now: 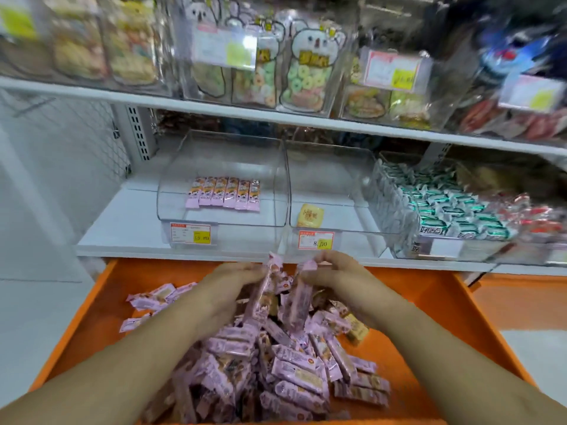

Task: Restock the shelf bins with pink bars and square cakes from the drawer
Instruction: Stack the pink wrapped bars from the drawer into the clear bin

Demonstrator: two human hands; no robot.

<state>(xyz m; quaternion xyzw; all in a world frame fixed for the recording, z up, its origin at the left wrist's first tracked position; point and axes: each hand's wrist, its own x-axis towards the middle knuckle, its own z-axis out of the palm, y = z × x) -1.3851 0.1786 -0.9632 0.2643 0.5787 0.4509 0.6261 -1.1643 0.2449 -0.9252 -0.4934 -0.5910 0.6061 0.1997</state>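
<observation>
Reaching over the open orange drawer, both hands work at the top of a loose heap of pink bars. The left hand has its fingers curled round one upright pink bar, whose crimped top end sticks up above the knuckles; the right hand pinches the top of a second upright bar just beside the first, so the two wrappers stand nearly parallel and close together between the hands. The bars are slim, long packets in glossy pale-pink film with a darker brown picture panel in the middle and flat sealed ends; the print is too blurred to read. More lie scattered singly toward the drawer's left side, and a tan square packet shows at the heap's right edge under the right forearm. On the white shelf above the drawer, the left clear bin holds a neat row of six pink bars lying side by side near its middle. The next clear bin to its right holds one yellow square cake, tilted against the front wall. Each bin carries an orange and yellow price tag on its front lip. Farther right, a bin is packed with green and white packets.
</observation>
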